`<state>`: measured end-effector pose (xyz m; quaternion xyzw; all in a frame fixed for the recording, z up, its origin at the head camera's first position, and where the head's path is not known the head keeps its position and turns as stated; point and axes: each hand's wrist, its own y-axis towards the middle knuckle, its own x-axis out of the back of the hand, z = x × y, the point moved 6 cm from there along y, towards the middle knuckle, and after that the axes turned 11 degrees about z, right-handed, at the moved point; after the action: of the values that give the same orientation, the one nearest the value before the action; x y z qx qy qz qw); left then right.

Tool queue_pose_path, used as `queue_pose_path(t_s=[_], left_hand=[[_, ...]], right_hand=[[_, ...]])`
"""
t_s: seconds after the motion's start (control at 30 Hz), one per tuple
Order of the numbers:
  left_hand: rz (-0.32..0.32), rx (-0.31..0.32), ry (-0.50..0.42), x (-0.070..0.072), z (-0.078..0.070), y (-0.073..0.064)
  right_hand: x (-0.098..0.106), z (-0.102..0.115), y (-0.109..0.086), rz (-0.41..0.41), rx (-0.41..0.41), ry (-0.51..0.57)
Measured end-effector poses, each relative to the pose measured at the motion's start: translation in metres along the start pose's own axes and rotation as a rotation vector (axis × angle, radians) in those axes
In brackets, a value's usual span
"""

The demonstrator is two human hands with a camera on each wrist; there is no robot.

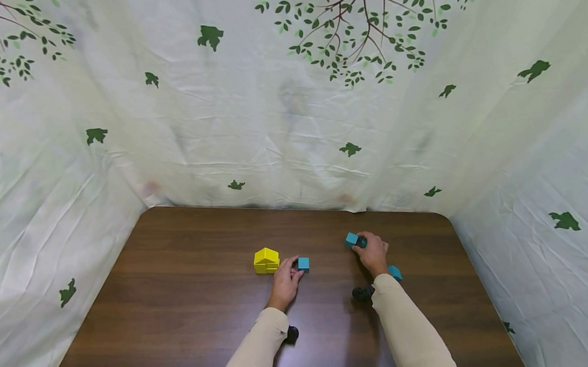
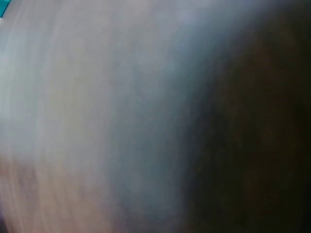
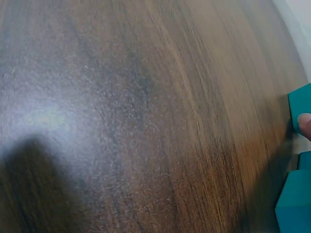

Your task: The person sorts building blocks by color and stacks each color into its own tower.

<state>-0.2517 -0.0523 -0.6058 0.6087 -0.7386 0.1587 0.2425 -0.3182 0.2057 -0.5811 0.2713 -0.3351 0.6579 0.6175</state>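
Note:
In the head view my left hand pinches a small blue cube at its left side, thumb at the near edge and a finger at the far one. Just left of that hand stands a little stack of yellow blocks with a peaked top. Farther back on the right, my right hand holds a blue block by its fingertips. Part of another blue block shows beside the right wrist. A fingertip presses a teal block at the right wrist view's edge, above a second teal piece.
The brown wooden table has rounded far corners. A white curtain with a leaf print hangs behind it and along both sides. Dark wrist cameras sit under the sleeves. Blur fills most of the left wrist view.

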Motion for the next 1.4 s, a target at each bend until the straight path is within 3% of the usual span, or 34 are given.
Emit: queue_pose_path(t_s=[0.8,1.13,1.4], left_hand=[[0.015,0.016,-0.024,0.001,-0.003,0.0],[0.012,0.017,-0.022,0.001,-0.003,-0.001],[0.0,0.003,-0.017,0.0,-0.001,0.0]], right_hand=[[0.003,0.03,-0.03,-0.117,0.111,0.126],[-0.015,0.034,-0.044,-0.099,0.161,0.324],[-0.034,0.039,-0.049,-0.075,0.237,0.4]])
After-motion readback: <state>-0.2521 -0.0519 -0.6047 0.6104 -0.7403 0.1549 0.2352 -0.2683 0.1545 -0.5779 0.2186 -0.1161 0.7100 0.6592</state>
